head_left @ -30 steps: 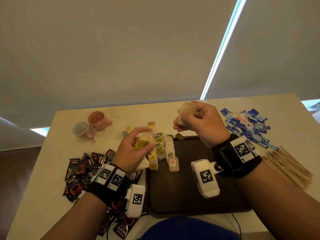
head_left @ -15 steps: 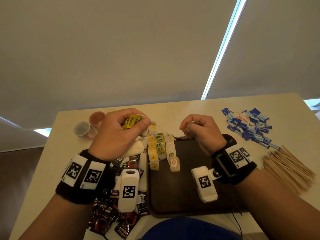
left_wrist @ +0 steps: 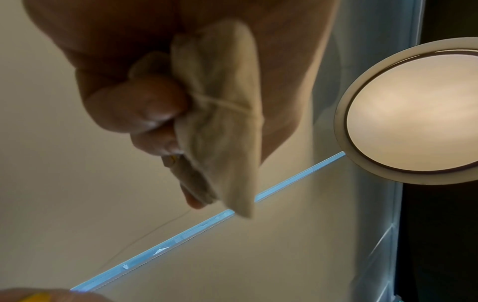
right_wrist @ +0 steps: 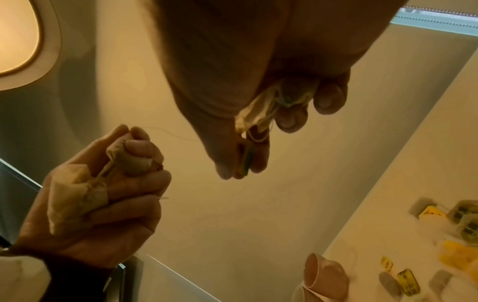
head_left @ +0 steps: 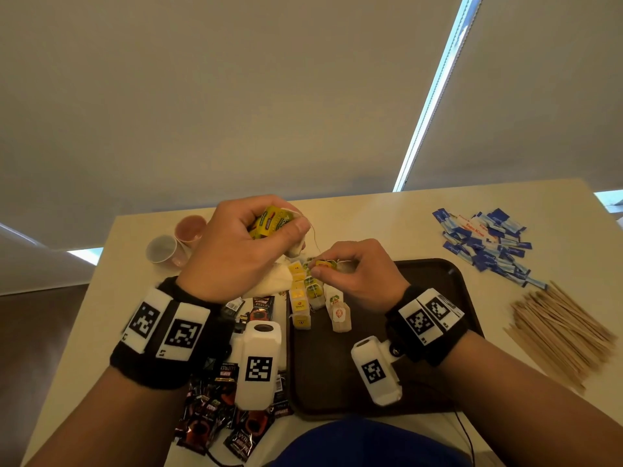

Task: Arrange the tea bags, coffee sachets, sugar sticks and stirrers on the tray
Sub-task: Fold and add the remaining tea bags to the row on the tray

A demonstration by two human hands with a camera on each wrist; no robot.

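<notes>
L hand: left hand [head_left: 236, 251] raised above table's far-left part, fingers curled round a bunch of tea bags [left_wrist: 220, 114]; yellow-green tags [head_left: 269, 224] show at thumb in head view; bag paper sticks out under palm; thin string [head_left: 315, 237] runs from it toward R hand
R hand: right hand [head_left: 357, 274] low over tray's far-left corner; thumb + forefinger pinch a small yellow tag [head_left: 325, 264]; other fingers curled on a crumpled tea bag [right_wrist: 269, 108] in the palm, seen in R wrist view
Tray: dark brown tray [head_left: 421, 382] in front of person, mid-table; near edge partly hidden by blue clothing
Tea bags on tray: rows of tea bags [head_left: 303, 305] along tray's left side, yellow, green and orange-red tags up; some overlap; exact count cannot tell
Coffee sachets: black-red coffee sachets [head_left: 215, 416] heaped on table left of tray, off the tray, partly under L wrist camera
Sugar sticks: blue-white sugar sticks [head_left: 485, 244] piled on table far right, off tray
Stirrers: wooden stirrers [head_left: 559, 328] in loose bundle on table right of tray, near its edge, not on it
Cups: two cups [head_left: 175, 244] on their sides, far left, touching; one pink, one paler
Table: cream table [head_left: 387, 214]
</notes>
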